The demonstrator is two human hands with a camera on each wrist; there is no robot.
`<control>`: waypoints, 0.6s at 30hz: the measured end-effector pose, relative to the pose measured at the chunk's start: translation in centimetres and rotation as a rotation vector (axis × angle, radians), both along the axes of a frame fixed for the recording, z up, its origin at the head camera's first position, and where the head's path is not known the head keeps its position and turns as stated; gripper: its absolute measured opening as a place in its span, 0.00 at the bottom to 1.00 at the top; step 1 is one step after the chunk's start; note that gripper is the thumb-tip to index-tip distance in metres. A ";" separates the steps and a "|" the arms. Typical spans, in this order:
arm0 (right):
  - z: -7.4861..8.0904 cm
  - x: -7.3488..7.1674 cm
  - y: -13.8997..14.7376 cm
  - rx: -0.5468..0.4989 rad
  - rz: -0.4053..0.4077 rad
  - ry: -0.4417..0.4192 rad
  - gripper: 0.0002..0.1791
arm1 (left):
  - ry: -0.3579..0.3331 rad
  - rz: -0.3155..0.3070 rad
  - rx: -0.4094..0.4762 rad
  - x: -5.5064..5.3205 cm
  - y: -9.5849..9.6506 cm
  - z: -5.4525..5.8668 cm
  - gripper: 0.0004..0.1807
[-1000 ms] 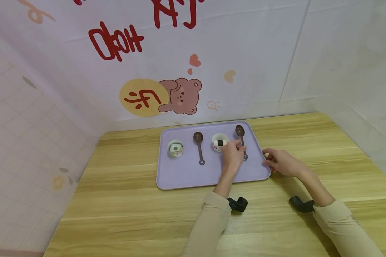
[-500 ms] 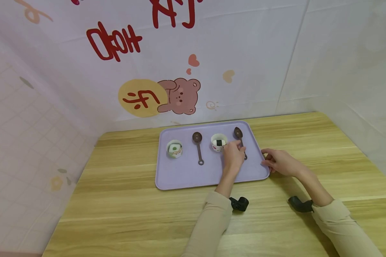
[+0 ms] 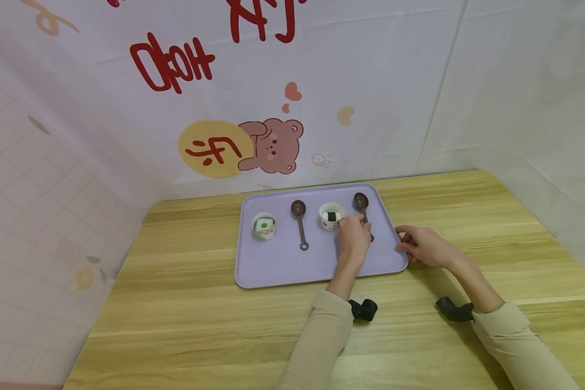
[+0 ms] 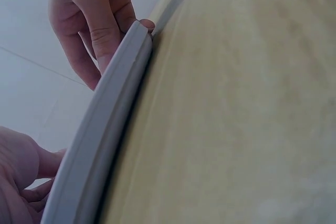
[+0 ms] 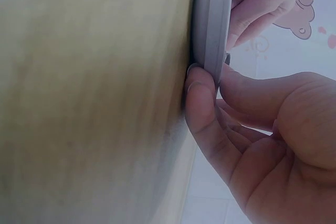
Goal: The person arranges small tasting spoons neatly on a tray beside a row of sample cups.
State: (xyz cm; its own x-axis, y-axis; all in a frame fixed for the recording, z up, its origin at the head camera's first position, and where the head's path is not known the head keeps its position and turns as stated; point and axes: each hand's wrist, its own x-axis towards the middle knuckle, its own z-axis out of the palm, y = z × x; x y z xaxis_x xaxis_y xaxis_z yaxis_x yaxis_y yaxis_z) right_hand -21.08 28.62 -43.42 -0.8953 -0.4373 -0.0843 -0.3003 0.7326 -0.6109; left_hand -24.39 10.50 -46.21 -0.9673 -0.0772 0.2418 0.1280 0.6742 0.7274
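Note:
My left hand is over the right part of the lilac tray, its thumb and forefinger pinching the handle of a brown measuring spoon. The hand partly covers that handle. Just left of the fingers stands a small white cup holding a white piece with a black band, like a rice ball. At the tray's right rim, my right hand grips the edge; the right wrist view shows the thumb above and curled fingers under the rim.
A second brown measuring spoon lies mid-tray. Near the tray's left side is another cup with a white, green-dotted piece inside. The tray rests on a wood-grain table, against a printed white backdrop.
The right measuring spoon has slid slightly toward me in the left hand's fingers. My right hand keeps its grip on the tray rim. The head view has shifted a little.

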 end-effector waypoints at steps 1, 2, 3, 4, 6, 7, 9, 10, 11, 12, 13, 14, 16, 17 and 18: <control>0.0 0.0 0.0 0.001 0.000 0.002 0.22 | 0.001 0.003 -0.007 0.0 0.0 0.0 0.10; -0.1 0.0 0.0 0.002 0.001 0.004 0.22 | 0.002 0.004 -0.012 0.0 0.0 0.0 0.10; -0.1 0.0 0.0 0.003 0.001 0.005 0.22 | 0.001 0.005 -0.014 0.0 0.0 0.0 0.10; -0.1 0.0 0.0 0.003 0.002 0.006 0.22 | -0.001 0.005 -0.013 0.0 0.0 0.0 0.10; -0.2 0.0 0.0 0.002 0.002 0.007 0.22 | -0.004 0.004 -0.002 0.0 0.0 0.0 0.10; -0.2 0.0 0.0 0.001 0.003 0.008 0.22 | -0.005 0.005 0.001 0.0 0.0 -0.1 0.10; -0.2 0.1 -0.1 -0.001 0.003 0.010 0.22 | -0.006 0.007 0.001 0.0 -0.1 -0.1 0.09; -0.2 0.1 -0.1 -0.002 0.004 0.011 0.22 | -0.006 0.005 0.000 0.0 -0.1 -0.1 0.09; -0.2 0.1 -0.1 -0.003 0.004 0.014 0.22 | -0.006 0.004 -0.003 0.0 -0.1 -0.2 0.09; -0.2 0.1 -0.1 -0.003 0.003 0.015 0.22 | -0.005 0.002 -0.008 0.0 -0.1 -0.2 0.08; -0.2 0.1 -0.1 -0.005 0.002 0.016 0.22 | -0.003 -0.001 -0.015 0.0 -0.1 -0.2 0.08; -0.2 0.1 -0.1 -0.005 0.002 0.017 0.22 | 0.000 -0.004 -0.018 0.0 -0.1 -0.2 0.07; -0.3 0.2 0.0 -0.005 0.001 0.021 0.22 | 0.004 -0.012 -0.013 0.1 -0.1 -0.1 0.06; -0.3 0.2 0.0 -0.006 0.001 0.022 0.22 | 0.008 -0.011 -0.010 0.1 -0.1 -0.1 0.06; -0.3 0.2 0.0 -0.007 0.001 0.022 0.22 | 0.011 -0.012 -0.004 0.1 -0.1 0.0 0.07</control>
